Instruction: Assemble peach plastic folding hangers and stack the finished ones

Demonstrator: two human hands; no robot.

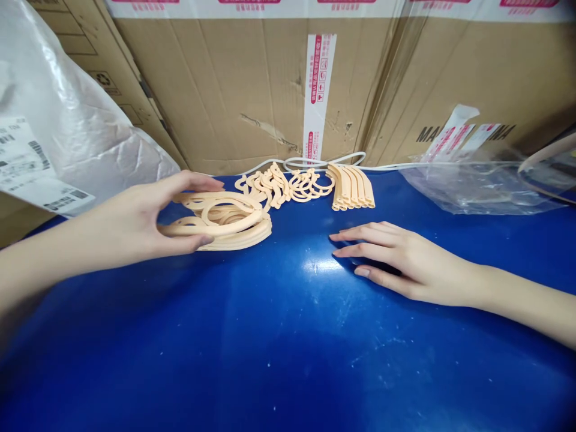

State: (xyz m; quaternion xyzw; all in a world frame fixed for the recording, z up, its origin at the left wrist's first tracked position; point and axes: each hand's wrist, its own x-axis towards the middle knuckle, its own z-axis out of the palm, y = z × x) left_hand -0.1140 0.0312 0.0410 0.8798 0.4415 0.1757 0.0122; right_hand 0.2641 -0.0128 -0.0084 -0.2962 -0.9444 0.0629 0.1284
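A stack of beige curved plastic pieces (240,231) with ring-like openings lies at the left of the blue table. My left hand (157,216) grips the stack's left end, thumb on the near side and fingers over the far side. To the right, my right hand (400,258) hovers over or rests lightly on the table, holding nothing, its fingers stretched out and slightly apart. Beyond the hands are a pile of small S-shaped beige pieces (272,186), several beige rings (308,186) and a row of curved beige tubes (353,187), the group nearest my right hand.
Large cardboard boxes (234,90) wall off the back of the blue table (279,336). A white cable (324,162) runs along their base. At the left leans a silvery-white wrapped package (90,108) with labels; a clear plastic bag (477,186) lies at the back right.
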